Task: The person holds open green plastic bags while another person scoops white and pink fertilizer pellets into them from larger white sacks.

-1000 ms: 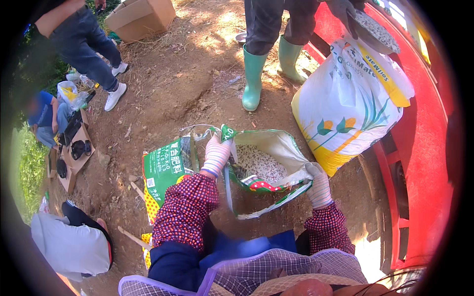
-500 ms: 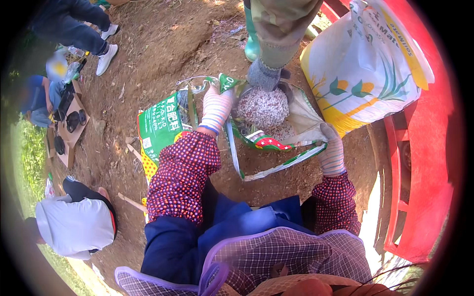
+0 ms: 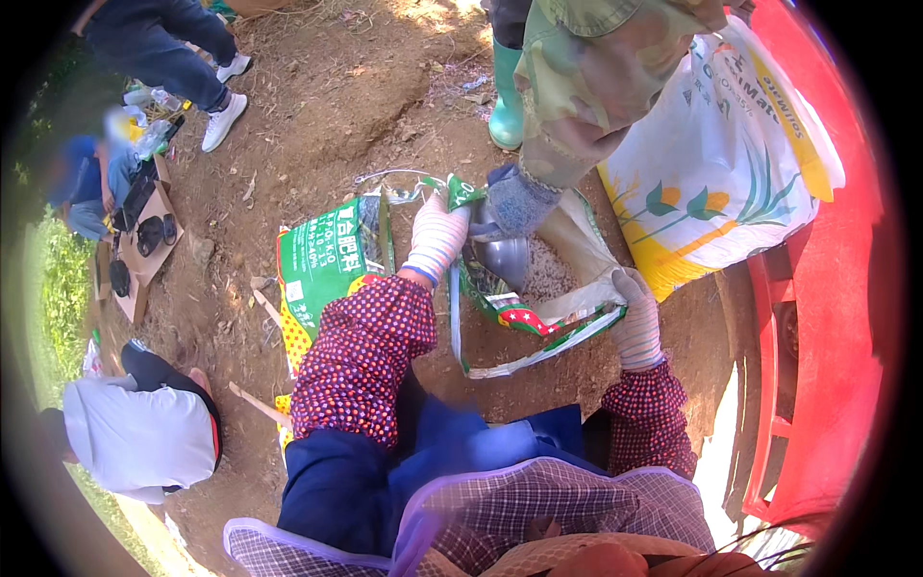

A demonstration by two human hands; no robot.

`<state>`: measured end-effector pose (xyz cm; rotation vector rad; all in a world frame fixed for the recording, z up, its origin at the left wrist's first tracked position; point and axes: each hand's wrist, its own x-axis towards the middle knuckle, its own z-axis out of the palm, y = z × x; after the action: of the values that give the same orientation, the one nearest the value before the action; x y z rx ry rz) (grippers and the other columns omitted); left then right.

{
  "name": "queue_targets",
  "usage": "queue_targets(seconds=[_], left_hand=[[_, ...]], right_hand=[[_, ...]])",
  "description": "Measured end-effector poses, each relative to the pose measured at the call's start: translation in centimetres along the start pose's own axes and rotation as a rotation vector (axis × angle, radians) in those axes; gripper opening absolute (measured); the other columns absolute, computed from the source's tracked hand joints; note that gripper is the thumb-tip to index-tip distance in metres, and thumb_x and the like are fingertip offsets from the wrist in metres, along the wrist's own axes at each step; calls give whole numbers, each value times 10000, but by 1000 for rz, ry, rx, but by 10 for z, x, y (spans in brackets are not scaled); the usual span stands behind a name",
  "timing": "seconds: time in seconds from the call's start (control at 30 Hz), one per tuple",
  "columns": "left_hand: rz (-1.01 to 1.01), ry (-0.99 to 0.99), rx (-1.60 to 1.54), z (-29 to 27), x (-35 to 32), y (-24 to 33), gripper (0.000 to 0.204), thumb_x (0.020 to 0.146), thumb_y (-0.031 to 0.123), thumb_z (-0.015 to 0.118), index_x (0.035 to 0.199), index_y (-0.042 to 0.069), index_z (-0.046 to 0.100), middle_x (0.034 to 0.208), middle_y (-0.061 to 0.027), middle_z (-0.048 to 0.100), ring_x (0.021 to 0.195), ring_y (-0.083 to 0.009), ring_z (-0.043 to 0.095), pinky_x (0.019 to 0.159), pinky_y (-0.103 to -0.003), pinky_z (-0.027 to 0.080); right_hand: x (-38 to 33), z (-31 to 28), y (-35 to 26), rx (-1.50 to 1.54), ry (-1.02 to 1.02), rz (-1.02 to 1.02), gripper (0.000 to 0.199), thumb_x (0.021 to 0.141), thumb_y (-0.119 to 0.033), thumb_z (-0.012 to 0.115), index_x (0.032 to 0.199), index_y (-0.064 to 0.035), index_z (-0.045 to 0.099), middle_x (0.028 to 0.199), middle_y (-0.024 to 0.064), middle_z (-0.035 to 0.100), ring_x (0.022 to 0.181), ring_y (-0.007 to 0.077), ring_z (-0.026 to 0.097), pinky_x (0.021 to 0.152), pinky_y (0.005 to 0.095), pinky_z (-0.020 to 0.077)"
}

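Left hand [image 3: 437, 234]: gloved, closed on open sack [image 3: 538, 288] rim, 9 o'clock.
Right hand [image 3: 636, 322]: gloved, gripping rim, 3 o'clock.
Co-worker's gloved hand [image 3: 514, 202]: on metal scoop [image 3: 502, 258].

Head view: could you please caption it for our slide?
Left hand and right hand hold a sack open while a co-worker's gloved hand scoops granules.

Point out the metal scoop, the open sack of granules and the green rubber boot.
metal scoop [image 3: 505, 258]: head view, on its shiny bowl.
open sack of granules [image 3: 586, 255]: head view, on its pale inner wall.
green rubber boot [image 3: 506, 96]: head view, on the shaft.
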<state>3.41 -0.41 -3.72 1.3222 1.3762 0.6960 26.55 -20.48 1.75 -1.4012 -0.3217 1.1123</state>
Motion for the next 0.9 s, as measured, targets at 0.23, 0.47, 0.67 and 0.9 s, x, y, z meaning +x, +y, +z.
queue_targets(seconds=[0.23, 0.47, 0.67, 0.9], left_hand=[[-45, -17, -76, 2, 30, -31, 496, 886, 333, 640, 1248, 2, 570, 1030, -187, 680, 933, -279, 653, 817, -358, 508], [-17, -37, 11, 1, 2, 0, 408, 911, 289, 633, 1197, 2, 586, 990, -140, 682, 853, -192, 627, 755, -345, 499], [12, -8, 53, -3, -2, 4, 409, 947, 352, 573, 1166, 11, 623, 945, -151, 691, 839, -206, 619, 769, -350, 491], [-6, -74, -58, -2, -14, 25, 397, 987, 345, 530, 1172, 1, 604, 938, -124, 676, 810, -161, 574, 755, -327, 483]], right_hand=[[1, 3, 2, -8, -28, -7, 201, 905, -198, 604, 1002, -22, 604, 838, 23, 579, 707, 103, 557, 581, 237, 443], [-3, 13, 5, -3, -15, -3, 183, 899, -205, 624, 973, -40, 603, 805, 7, 567, 676, 97, 539, 573, 235, 429], [0, 6, 7, -4, -94, -23, 196, 889, -228, 642, 942, -45, 595, 794, 6, 559, 658, 95, 523, 575, 235, 417], [0, 6, 5, -18, -78, -19, 190, 899, -220, 634, 956, -43, 592, 792, 3, 556, 668, 90, 532, 560, 225, 425]])
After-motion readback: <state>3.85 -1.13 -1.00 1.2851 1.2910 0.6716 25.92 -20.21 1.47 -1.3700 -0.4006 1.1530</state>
